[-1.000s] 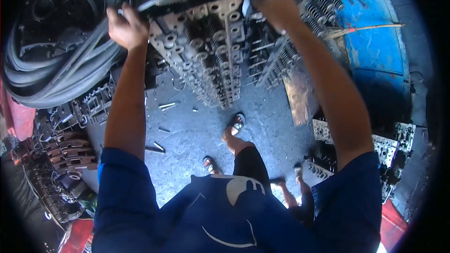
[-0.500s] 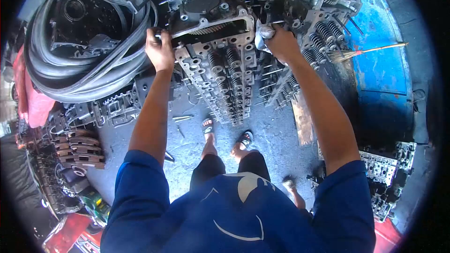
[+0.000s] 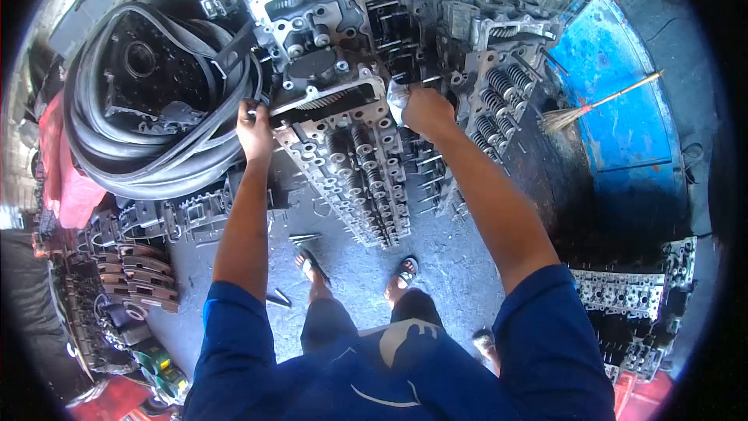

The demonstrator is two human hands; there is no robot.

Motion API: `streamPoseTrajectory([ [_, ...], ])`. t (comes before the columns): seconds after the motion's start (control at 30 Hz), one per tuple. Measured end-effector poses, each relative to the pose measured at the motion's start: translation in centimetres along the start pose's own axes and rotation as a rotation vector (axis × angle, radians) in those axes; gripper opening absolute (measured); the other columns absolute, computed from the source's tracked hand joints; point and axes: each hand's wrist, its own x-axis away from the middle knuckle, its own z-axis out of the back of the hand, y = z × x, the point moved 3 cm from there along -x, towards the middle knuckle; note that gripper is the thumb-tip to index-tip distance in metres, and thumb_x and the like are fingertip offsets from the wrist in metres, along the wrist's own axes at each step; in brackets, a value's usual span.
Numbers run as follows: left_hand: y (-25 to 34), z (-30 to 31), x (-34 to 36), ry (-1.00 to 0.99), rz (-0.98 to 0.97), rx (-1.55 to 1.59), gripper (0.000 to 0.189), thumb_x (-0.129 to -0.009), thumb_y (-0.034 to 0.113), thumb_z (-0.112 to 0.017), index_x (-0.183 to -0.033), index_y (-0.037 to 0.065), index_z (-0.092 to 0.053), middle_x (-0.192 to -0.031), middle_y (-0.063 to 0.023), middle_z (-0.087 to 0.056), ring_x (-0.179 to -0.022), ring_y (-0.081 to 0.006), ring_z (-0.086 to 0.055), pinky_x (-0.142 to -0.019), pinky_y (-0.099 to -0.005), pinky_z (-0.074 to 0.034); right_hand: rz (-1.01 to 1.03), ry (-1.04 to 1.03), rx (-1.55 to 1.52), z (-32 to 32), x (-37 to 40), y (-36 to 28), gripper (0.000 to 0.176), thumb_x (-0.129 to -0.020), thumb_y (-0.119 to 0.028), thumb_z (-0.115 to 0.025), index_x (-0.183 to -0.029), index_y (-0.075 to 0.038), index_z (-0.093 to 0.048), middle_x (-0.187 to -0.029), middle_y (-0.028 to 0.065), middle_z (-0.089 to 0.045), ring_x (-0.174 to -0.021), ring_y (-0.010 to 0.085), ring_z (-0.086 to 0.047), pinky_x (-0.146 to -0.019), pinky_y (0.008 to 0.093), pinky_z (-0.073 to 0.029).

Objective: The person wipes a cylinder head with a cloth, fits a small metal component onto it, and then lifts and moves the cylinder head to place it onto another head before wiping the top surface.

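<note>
The left hand (image 3: 254,131) sits left of centre in the frame, fingers curled tight over the left end of a grey casting (image 3: 333,100), a squat engine part with a long toothed slot along its near side. The right hand (image 3: 425,109), just right of centre, is closed too, bunching a white rag (image 3: 396,97) against the casting's right end, so the part is clasped between both hands. The casting rests across the top end of a long cylinder head (image 3: 358,179), which runs down towards the middle of the frame with its rows of round ports and valve gear facing up. Just right of the right hand lies a second head (image 3: 499,101), its dark valve springs in a line. Above, at the top of the frame, more grey engine parts are packed close together. In the upper left a thick coil of black rubber hose (image 3: 109,148) loops around a dark housing, touching the pile beside the left hand, with a red cloth (image 3: 61,187) at the far left edge. A straw broom (image 3: 592,103) lies against a blue panel (image 3: 631,140) at the right. Below, both sandalled feet stand on the grey floor (image 3: 460,265), and a stack of curved metal plates (image 3: 132,269) fills the lower left.
</note>
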Motion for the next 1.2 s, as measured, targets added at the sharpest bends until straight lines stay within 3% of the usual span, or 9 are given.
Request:
streamPoseTrajectory([
  [0.23, 2.1, -0.2, -0.5, -0.079, 0.126, -0.125, 0.025, -0.083, 0.019, -0.055, -0.095, -0.002, -0.058, -0.081, -0.023, -0.063, -0.072, -0.0277, -0.063, -0.07, -0.0392, -0.049, -0.017, 0.001, 0.031, -0.9, -3.1, 0.6, 0.04, -0.068, -0.019, -0.062, -0.104, -0.001, -0.068, -0.108, 0.0235, -0.066, -0.101, 0.0373, -0.065, -0.088, 0.0424, -0.052],
  [0.27, 1.5, -0.2, -0.5, -0.11, 0.163, -0.169, 0.056, -0.085, 0.029, -0.057, -0.127, -0.008, -0.052, -0.117, -0.0307, -0.06, -0.112, -0.0384, -0.058, -0.097, -0.0396, -0.042, -0.044, 0.08, 0.015, -1.3, -3.4, 1.0, 0.039, -0.066, -0.017, -0.064, -0.1, -0.001, -0.07, -0.108, 0.0216, -0.067, -0.102, 0.0353, -0.065, -0.087, 0.0415, -0.052],
  [0.33, -0.9, -0.7, -0.9, -0.005, 0.029, -0.219, 0.055, -0.084, 0.031, -0.057, -0.126, -0.004, -0.054, -0.116, -0.0299, -0.06, -0.112, -0.0391, -0.058, -0.096, -0.0402, -0.042, 0.076, -0.1, 0.022, -1.6, -4.4, 1.5, 0.037, -0.063, -0.019, -0.065, -0.094, 0.0, -0.071, -0.101, 0.0252, -0.067, -0.098, 0.037, -0.066, -0.084, 0.0432, -0.053],
  [0.57, 1.0, 0.0, -0.4, -0.005, 0.11, -0.23, 0.056, -0.082, 0.033, -0.057, -0.124, -0.004, -0.054, -0.114, -0.0324, -0.06, -0.114, -0.0411, -0.057, -0.098, -0.0407, -0.041, 0.037, -0.002, 0.208, 0.1, -2.2, 0.0, 0.043, -0.071, -0.017, -0.062, -0.111, 0.0, -0.066, -0.116, 0.0254, -0.062, -0.108, 0.0378, -0.061, -0.093, 0.0417, -0.05],
  [0.7, 3.2, 1.2, 1.7, -0.06, 0.152, -0.099, 0.04, -0.085, 0.023, -0.056, -0.116, -0.002, -0.054, -0.075, -0.0165, -0.063, -0.047, -0.018, -0.057, -0.051, -0.0331, -0.048, 0.037, 0.028, 0.152, 0.3, 0.7, 0.1, 0.034, -0.075, -0.018, -0.062, -0.104, -0.001, -0.068, -0.11, 0.0233, -0.065, -0.105, 0.0375, -0.063, -0.09, 0.0422, -0.052],
  [0.8, 2.1, 1.3, 2.1, -0.011, 0.014, -0.122, 0.032, -0.085, 0.022, -0.056, -0.103, -0.003, -0.055, -0.083, -0.0226, -0.063, -0.076, -0.0297, -0.065, -0.073, -0.0392, -0.05, 0.068, 0.11, 0.164, 0.2, 1.9, 0.5, 0.027, -0.076, -0.019, -0.063, -0.096, -0.003, -0.07, -0.103, 0.025, -0.066, -0.098, 0.0384, -0.066, -0.087, 0.0439, -0.053],
  [0.93, 2.1, 1.1, 2.3, -0.101, 0.08, 0.043, 0.037, -0.085, 0.016, -0.056, -0.112, -0.008, -0.055, -0.105, -0.0256, -0.063, -0.099, -0.0409, -0.06, -0.089, -0.0413, -0.044, 0.08, 0.089, 0.12, 0.3, 2.5, 0.7, 0.027, -0.076, -0.017, -0.061, -0.098, -0.004, -0.067, -0.095, 0.0232, -0.067, -0.091, 0.0421, -0.064, -0.081, 0.049, -0.052],
  [1.0, 1.2, 0.8, 2.2, 0.042, 0.014, -0.161, 0.034, -0.084, 0.012, -0.056, -0.112, -0.006, -0.056, -0.104, -0.0243, -0.064, -0.098, -0.0397, -0.06, -0.089, -0.041, -0.045, 0.114, 0.093, 0.105, -0.2, 2.1, 0.3, 0.029, -0.076, -0.015, -0.062, -0.103, -0.005, -0.065, -0.093, 0.0233, -0.067, -0.089, 0.0421, -0.064, -0.079, 0.0491, -0.052],
  [1.2, 0.6, -0.4, 0.2, -0.121, 0.102, -0.001, 0.031, -0.08, 0.008, -0.058, -0.109, -0.003, -0.057, -0.098, -0.0227, -0.062, -0.091, -0.0396, -0.061, -0.083, -0.0415, -0.046, -0.021, 0.079, 0.141, -0.1, -0.2, 0.2, 0.028, -0.077, -0.012, -0.062, -0.105, -0.007, -0.063, -0.09, 0.0235, -0.066, -0.087, 0.0425, -0.065, -0.075, 0.0488, -0.053],
])
